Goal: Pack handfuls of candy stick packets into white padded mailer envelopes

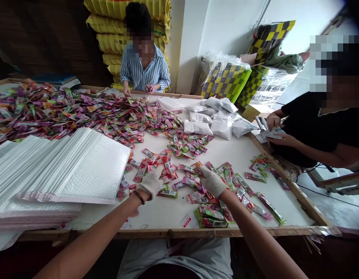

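My left hand (152,183), in a white work glove with a beaded bracelet at the wrist, is closed at a bunch of red printed packets (166,164) in the middle of the table. To its right, my right hand (213,181), gloved too, has its fingers bent round the end of a small reddish packet (196,165). Its fingertips are partly hidden. Loose pink, red and green packets (196,197) lie between and around both hands. A neater stack of green and pink packets (211,217) sits near the front edge, below my right hand.
White bubble mailers (92,166) are piled at the left. Behind them spreads a big heap of packets (66,112). Filled white mailers (208,118) lie at the back right. A wooden rim (179,233) edges the table. One co-worker (146,66) handles packets opposite; another (321,124) holds mailers at right.
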`<state>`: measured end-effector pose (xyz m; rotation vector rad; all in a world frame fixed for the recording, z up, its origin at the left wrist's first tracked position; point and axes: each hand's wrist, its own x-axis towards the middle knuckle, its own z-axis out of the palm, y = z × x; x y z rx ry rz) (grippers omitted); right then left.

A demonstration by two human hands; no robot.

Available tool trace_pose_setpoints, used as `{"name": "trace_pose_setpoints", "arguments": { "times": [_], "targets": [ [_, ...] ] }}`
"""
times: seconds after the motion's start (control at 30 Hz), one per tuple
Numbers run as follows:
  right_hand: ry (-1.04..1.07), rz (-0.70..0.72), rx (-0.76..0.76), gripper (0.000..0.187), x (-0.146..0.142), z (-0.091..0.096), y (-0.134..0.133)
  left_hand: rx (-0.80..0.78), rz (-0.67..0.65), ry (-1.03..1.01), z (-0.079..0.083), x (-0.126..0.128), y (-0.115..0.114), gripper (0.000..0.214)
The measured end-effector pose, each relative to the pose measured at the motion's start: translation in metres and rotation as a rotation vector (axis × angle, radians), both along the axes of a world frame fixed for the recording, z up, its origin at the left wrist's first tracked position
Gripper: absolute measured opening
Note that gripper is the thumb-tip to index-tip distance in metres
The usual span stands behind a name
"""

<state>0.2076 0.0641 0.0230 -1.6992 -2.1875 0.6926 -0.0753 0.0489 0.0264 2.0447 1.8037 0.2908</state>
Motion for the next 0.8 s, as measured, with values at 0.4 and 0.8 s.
{"name": "trace_pose_setpoints", "arguments": {
  "times": [0.4,0.8],
  "targets": [
    [-0.257,-0.014,0.16,0.02,-0.038,0.002,0.039,0.116,-0.133,0.086,0.01,-0.002,0.025,0.04],
    [-0.267,-0.009,-0.131,0.045,-0.014,-0.02,-0.011,-0.146,-0.032,0.12,-0.003,-0.017,-0.009,0.031]
  ]
}}
